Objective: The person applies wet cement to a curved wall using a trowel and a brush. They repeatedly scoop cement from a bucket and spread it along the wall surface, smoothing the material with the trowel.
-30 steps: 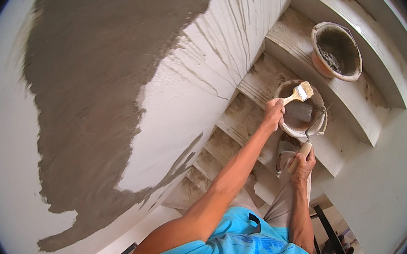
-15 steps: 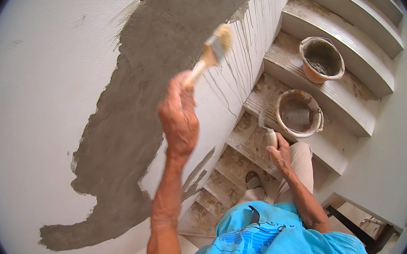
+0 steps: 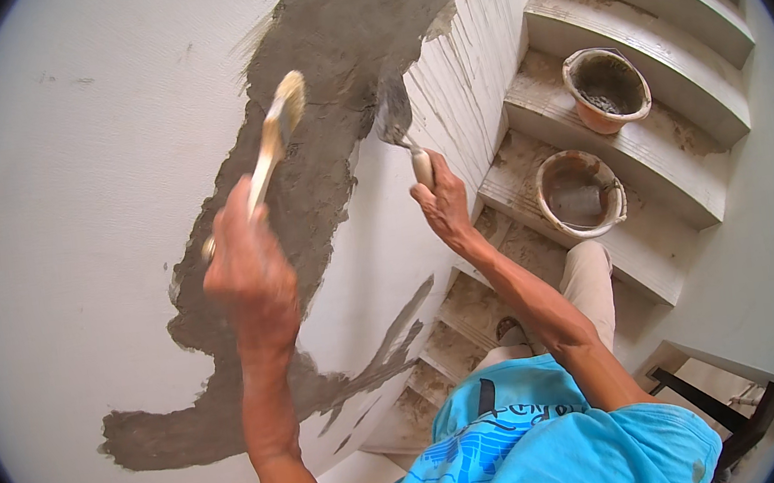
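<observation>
- Our right hand [image 3: 442, 203] has its fingers wrapped round the handle of the trowel [image 3: 394, 109]. The trowel points up and a bit left. Its blade is in front of the lower right edge of the grey patch [image 3: 324, 88] on the white wall [image 3: 97, 178].
- Our left hand [image 3: 254, 274] has its fingers curled round the brush [image 3: 273, 140]. The brush leans up and right, with its hairs in front of the patch. We can't tell if they touch it.
- The blade is right of the hairs, on our right hand's side.
- The patch looks rough, with thin drips [image 3: 454, 74] beside it.
- On the stairs [image 3: 648, 252], the lower bucket [image 3: 580, 188] sits back from its step's front edge. The upper bucket [image 3: 607, 91] is one step higher.
</observation>
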{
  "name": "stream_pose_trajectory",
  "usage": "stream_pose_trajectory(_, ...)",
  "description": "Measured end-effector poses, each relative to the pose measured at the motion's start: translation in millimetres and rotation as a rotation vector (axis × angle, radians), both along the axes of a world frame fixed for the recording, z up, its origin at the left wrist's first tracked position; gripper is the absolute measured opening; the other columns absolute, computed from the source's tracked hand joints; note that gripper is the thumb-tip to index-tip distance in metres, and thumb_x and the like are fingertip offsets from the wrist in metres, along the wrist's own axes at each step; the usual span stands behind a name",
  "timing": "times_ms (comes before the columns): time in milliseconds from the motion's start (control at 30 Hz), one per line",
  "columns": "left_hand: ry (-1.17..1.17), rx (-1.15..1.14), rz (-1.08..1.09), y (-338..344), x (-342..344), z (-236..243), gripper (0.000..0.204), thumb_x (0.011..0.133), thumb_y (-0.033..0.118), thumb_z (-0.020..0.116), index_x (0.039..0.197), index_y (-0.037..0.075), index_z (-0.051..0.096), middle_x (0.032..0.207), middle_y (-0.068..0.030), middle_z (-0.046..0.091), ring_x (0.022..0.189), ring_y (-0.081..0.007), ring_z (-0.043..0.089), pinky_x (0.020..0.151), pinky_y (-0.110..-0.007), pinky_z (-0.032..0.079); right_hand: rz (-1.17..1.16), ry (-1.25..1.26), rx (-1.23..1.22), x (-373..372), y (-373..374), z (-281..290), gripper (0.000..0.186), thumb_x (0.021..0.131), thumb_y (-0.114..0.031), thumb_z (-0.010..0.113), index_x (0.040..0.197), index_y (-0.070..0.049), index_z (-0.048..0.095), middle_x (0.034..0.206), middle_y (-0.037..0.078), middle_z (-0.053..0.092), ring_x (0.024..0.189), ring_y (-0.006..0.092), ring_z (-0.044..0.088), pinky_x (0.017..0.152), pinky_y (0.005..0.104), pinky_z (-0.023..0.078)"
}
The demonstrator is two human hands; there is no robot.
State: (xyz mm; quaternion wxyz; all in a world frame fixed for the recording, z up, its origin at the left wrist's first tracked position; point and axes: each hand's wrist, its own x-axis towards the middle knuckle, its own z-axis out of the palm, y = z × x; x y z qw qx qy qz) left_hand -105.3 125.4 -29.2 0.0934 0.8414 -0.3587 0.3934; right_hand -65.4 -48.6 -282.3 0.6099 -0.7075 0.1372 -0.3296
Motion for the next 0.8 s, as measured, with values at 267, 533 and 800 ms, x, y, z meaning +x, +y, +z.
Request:
stream_pose_trajectory(267, 0.571, -0.158, 0.325, 123, -120, -42, 0.027, 0.098, 0.002, 0.051, 0.122, -0.006, 0.061, 0.1, -0.0216, 0.068, 0.081, -0.0333, 0.066, 0.072, -0.04, 0.051, 0.178, 0.0, -0.13, -21, 71, 7, 0.059, 0.081, -0.004, 0.062, 0.138, -0.008, 0.046, 0.12, 0.021, 0.063, 0.096, 0.0405, 0.067, 0.081, 0.0461, 0.055)
stream_pose_trajectory(533, 0.915, -0.046, 0.767, 266, -221, -219, 0.017, 0.096, 0.012, 0.053, 0.093, -0.001, 0.063, 0.075, -0.0257, 0.062, 0.071, -0.0439, 0.063, 0.064, -0.051, 0.047, 0.06, -0.043, -0.15, -5, 20, -5, 0.046, 0.08, -0.004, 0.06, 0.125, -0.003, 0.048, 0.088, 0.027, 0.063, 0.076, 0.0424, 0.065, 0.068, 0.0502, 0.05)
stream_pose_trajectory(800, 1.235, 0.001, 0.999, 375, -335, -328, 0.027, 0.094, 0.019, 0.052, 0.084, -0.003, 0.064, 0.076, -0.0263, 0.066, 0.072, -0.044, 0.066, 0.072, -0.052, 0.053, 0.009, 0.01, -0.435, 5, 43, -9, 0.028, 0.081, -0.001, 0.061, 0.102, -0.006, 0.044, 0.084, 0.022, 0.063, 0.073, 0.0457, 0.063, 0.06, 0.0514, 0.05)
